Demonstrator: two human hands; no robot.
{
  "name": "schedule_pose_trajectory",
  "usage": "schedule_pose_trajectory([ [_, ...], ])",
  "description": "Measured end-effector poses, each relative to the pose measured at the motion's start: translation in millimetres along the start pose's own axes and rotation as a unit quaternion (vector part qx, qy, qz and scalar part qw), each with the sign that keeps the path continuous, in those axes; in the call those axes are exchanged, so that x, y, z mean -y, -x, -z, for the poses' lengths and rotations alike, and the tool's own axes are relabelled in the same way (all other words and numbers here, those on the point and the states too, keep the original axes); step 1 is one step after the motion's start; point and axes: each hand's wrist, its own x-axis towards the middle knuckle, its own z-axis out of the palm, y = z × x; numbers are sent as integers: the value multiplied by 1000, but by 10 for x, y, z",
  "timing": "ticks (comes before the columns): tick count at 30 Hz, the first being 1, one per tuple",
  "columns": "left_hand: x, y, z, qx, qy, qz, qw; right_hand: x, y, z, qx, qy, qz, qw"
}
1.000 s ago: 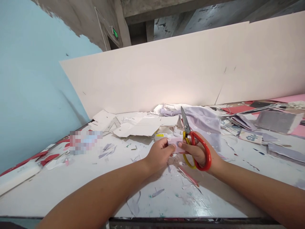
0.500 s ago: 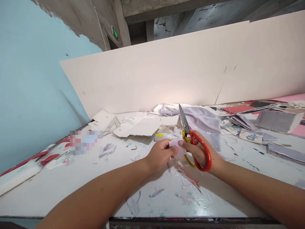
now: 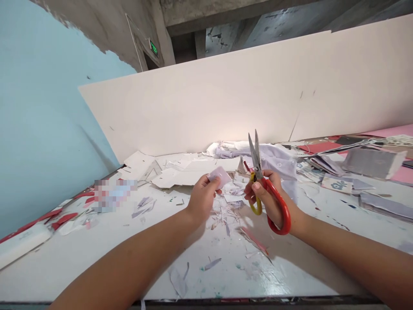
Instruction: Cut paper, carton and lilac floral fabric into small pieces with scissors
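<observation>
Between thumb and fingers, my left hand pinches a small pale lilac piece; whether it is cloth or paper I cannot tell. My right hand is closed around scissors with one red and one yellow handle loop. The blades point up and away from me, slightly parted, to the right of the lilac piece and apart from it. Beneath my hands lie thin offcuts. Behind the scissors spreads a crumpled lilac cloth with small white motifs.
White cardboard pieces lie at the back of the white table. Red scraps and a white roll are on the left. Stacked grey and lilac pieces sit at right. A tall pale board stands along the back.
My hands have drawn apart. The left has moved left and up with the lilac piece, and the right has let go of that piece. The scissors' blades have opened slightly.
</observation>
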Motion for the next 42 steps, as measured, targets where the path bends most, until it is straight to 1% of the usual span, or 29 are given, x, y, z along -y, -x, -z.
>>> schedule_pose_trajectory([
  [3, -66, -76, 36, 3, 46, -5, 999, -105, -27, -21, 12, 34, 46, 998],
  [6, -159, -87, 42, 23, 79, -19, 996, -173, -35, -47, 22, 30, 99, 994],
  [8, -216, -74, 42, 42, 89, -27, 995, -147, -15, -46, 44, 43, 105, 993],
  [11, -267, -59, 47, 62, 90, -32, 994, -24, 40, -18, 101, 92, 97, 986],
  [13, -277, -50, 50, 70, 88, -28, 993, 54, 68, -4, 115, 113, 86, 983],
  [14, -278, -42, 49, 76, 84, -25, 993, 82, 76, -3, 111, 111, 84, 984],
  [16, -278, -14, 38, 96, 60, -25, 993, 116, 78, -14, 86, 74, 80, 990],
  [19, -283, 59, -1, 151, -15, -43, 988, 140, 66, -42, 28, -15, 54, 998],
  [22, -291, 132, -47, 189, -76, -58, 977, 143, 52, -54, -5, -73, 24, 997],
  [25, -281, 162, -70, 185, -105, -47, 976, 121, 37, -49, -42, -111, 20, 993],
  [27, -257, 155, -73, 177, -114, -37, 977, 108, 28, -44, -61, -119, 15, 991],
  [34, -148, 124, -87, 166, -91, -26, 982, 152, 41, -53, -50, -88, 5, 995],
  [39, -127, 148, -108, 159, -83, -32, 983, 196, 61, -60, -43, -70, -7, 997],
  [42, -136, 163, -117, 144, -64, -39, 987, 220, 55, -60, -41, -67, -10, 997],
])
